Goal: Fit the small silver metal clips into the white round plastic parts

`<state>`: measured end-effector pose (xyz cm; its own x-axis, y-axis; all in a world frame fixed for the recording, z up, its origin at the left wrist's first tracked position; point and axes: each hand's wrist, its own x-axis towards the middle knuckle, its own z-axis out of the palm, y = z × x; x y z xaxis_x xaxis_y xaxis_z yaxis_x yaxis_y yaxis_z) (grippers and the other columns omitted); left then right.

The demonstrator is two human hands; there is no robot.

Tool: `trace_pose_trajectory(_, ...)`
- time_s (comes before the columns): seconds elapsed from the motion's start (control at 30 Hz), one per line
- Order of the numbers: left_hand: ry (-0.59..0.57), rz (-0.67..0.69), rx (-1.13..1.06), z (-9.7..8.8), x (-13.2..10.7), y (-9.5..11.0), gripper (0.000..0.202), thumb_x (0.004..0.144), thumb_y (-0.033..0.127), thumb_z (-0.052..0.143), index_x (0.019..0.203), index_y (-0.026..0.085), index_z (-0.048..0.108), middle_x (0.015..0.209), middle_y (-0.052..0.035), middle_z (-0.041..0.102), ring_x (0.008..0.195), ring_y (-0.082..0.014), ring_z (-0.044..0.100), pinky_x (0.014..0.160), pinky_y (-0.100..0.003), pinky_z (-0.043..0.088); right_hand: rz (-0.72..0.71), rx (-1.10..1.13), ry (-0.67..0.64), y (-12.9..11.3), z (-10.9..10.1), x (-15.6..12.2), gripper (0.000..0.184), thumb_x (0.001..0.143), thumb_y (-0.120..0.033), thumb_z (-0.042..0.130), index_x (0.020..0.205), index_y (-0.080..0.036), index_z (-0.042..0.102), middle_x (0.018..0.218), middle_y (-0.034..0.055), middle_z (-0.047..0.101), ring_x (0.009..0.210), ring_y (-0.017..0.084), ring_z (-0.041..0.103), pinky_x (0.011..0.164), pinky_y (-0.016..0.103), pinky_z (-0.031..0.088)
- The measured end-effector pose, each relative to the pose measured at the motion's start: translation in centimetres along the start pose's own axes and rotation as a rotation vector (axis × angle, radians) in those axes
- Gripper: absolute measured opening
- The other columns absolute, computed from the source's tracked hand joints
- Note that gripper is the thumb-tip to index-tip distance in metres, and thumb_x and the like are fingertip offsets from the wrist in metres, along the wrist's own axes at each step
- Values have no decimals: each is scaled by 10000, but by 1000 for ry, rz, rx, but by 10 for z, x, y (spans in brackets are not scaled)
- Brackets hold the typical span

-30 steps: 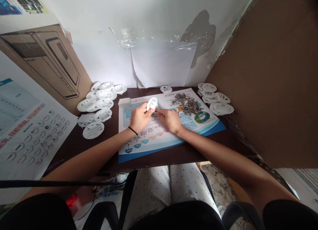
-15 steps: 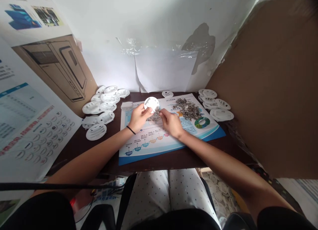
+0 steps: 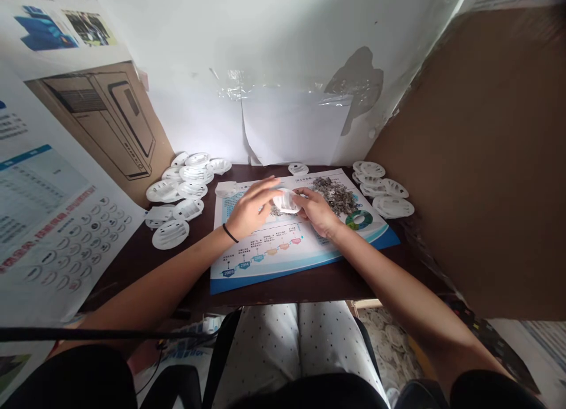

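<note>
A small round white plastic disc (image 3: 286,200) sits between both my hands over the printed blue and white sheet (image 3: 283,244). My right hand (image 3: 317,213) pinches the disc's right edge with closed fingers. My left hand (image 3: 253,207) has its fingers stretched out and rests against the disc's left side. A small heap of tiny grey metal parts (image 3: 336,194) lies on the sheet just right of my right hand, and a few more lie under the disc.
Several white slotted discs are piled at the left (image 3: 186,179) and at the right (image 3: 384,191) of the dark table (image 3: 132,256). One lone disc (image 3: 298,168) lies by the wall. Cardboard panels (image 3: 477,161) close in both sides.
The disc came down and to the right, from my left hand's raised grip into my right hand's fingers. My left hand's fingers opened out. The view shifted slightly.
</note>
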<state>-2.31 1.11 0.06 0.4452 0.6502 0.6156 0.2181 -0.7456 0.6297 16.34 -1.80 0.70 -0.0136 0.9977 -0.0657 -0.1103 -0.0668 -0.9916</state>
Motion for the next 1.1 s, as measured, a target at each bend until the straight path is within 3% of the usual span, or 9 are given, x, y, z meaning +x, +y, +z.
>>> trace_pose_trajectory(0.13, 162, -432, -612, 9, 1, -4, 399, 885, 322, 558, 1266, 206, 545, 1385, -99, 520, 1333, -263, 435, 1100, -466, 376, -68, -49, -39, 5, 3, 2, 326, 736, -416, 671, 911, -213, 485, 576, -74, 487, 471, 68, 384, 460, 217, 274)
trace_pose_trajectory(0.27, -66, -659, -1125, 21, -1, -2, 360, 884, 417, 554, 1099, 134, 613, 1163, -140, 637, 1191, -276, 554, 1023, -440, 442, -145, -216, -127, 7, 7, 0, 267, 838, -436, 564, 920, -229, 416, 545, -82, 470, 466, 84, 380, 465, 226, 287)
trace_pose_trajectory(0.33, -89, -685, -1203, 22, 0, 1, 286, 878, 360, 571, 1042, 132, 626, 1090, -124, 662, 1128, -254, 591, 1012, -421, 449, -238, -459, -126, 6, 7, -3, 205, 877, -407, 519, 921, -215, 462, 584, -43, 535, 512, 104, 445, 512, 244, 326)
trace_pose_trajectory(0.47, 62, -769, -1228, 9, 6, 2, 256, 918, 330, 484, 1014, 138, 624, 1088, -119, 667, 1073, -252, 616, 988, -472, 459, -483, -955, -58, 0, 0, -9, 178, 914, -280, 453, 977, -191, 595, 743, 35, 657, 635, 146, 553, 622, 282, 364)
trace_pose_trajectory(0.63, 290, -832, -1165, -12, 15, -4, 250, 915, 390, 479, 933, 164, 583, 994, -110, 684, 981, -283, 660, 886, -499, 505, -641, -1087, -258, 11, 4, -10, 204, 909, -186, 459, 950, -197, 658, 906, 59, 691, 833, 173, 600, 733, 298, 417)
trace_pose_trajectory(0.8, 281, -865, -1180, -16, 17, -4, 330, 924, 440, 358, 999, 195, 566, 971, -108, 687, 908, -263, 682, 675, -365, 534, -789, -1254, -398, 11, 10, -12, 214, 928, -200, 474, 943, -223, 686, 939, 66, 682, 978, 225, 560, 813, 360, 405)
trace_pose_trajectory(0.87, 252, -889, -1148, -15, 17, -2, 344, 934, 421, 312, 1043, 207, 559, 1012, -106, 688, 875, -263, 690, 564, -309, 496, -807, -1311, -343, -2, -3, -7, 263, 919, -148, 452, 937, -241, 697, 979, 50, 691, 1006, 229, 556, 859, 376, 386)
trace_pose_trajectory(0.97, 214, -928, -1084, -13, 17, 0, 409, 954, 450, 281, 1094, 188, 563, 1082, -130, 680, 840, -268, 694, 470, -271, 438, -701, -1331, 16, -25, -46, 9, 340, 913, -109, 398, 1016, -198, 710, 1050, 81, 701, 1006, 232, 571, 879, 354, 392)
trace_pose_trajectory(1.1, 166, -946, -1053, -11, 16, -1, 517, 965, 524, 245, 1089, 147, 577, 1126, -174, 666, 788, -264, 696, 452, -282, 451, -363, -1441, 334, -35, -102, 30, 303, 899, -180, 460, 1023, -128, 732, 1014, 141, 720, 969, 268, 609, 847, 347, 410)
